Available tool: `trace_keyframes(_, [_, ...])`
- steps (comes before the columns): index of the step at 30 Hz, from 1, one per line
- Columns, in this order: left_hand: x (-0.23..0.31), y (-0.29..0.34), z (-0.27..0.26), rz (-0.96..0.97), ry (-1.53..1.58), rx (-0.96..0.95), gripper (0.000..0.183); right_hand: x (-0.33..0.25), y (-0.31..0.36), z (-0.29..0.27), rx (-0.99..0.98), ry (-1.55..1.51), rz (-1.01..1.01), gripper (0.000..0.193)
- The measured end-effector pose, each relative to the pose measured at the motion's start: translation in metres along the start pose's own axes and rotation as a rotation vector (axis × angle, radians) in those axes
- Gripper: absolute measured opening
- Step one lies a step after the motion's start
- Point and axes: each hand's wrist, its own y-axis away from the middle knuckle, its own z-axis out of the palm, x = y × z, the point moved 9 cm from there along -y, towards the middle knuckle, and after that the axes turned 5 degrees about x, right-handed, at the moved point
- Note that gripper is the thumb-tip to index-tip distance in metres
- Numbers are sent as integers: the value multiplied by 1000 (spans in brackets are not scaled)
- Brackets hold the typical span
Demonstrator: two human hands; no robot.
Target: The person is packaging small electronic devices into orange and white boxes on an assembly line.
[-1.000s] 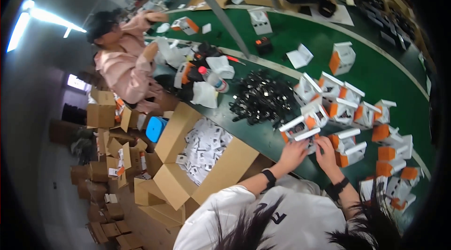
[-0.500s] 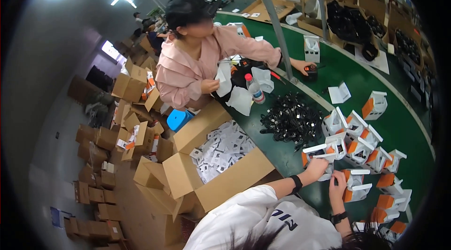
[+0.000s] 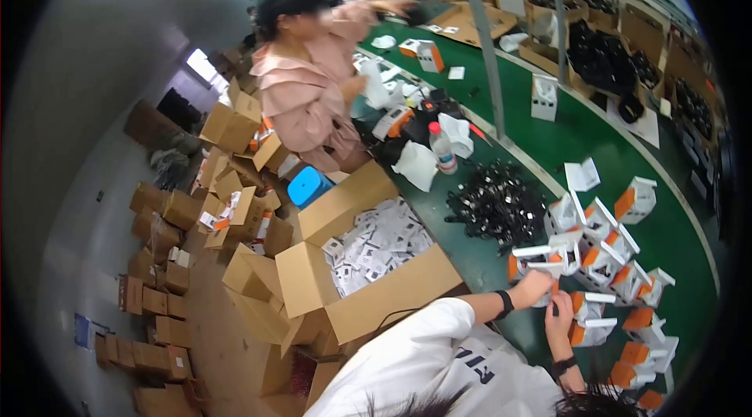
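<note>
With 12 o'clock straight up the view and the hands at the centre, the left hand bends over a white and orange box near the front edge of the bench. The right hand is raised at the box's near side, just beside the left. The left fingers are curled and the right ones bent upward; whether either set pinches anything cannot be told, as the hands hide much of the box.

Close by, at 2 o'clock, stands a cluster of open boxes, white flaps up; another pair stands at 4 o'clock. A heap of black cables lies at 11 o'clock, and beyond it a red-capped bottle stands upright. Between 9 and 10 o'clock, beside the bench, an open carton holds white packets. A co-worker in pink stands farther off, between 10 and 11 o'clock, one arm stretched over the bench.
</note>
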Motion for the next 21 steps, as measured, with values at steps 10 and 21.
trace_keyframes(10, [-28, 77, -68, -9, 265, 279, 25, -5, -2, 33, -125, -3, -44, 32])
trace_keyframes(21, [-12, 66, -62, -106, 276, 344, 21, 11, -10, 23, 14, -201, 144, 17])
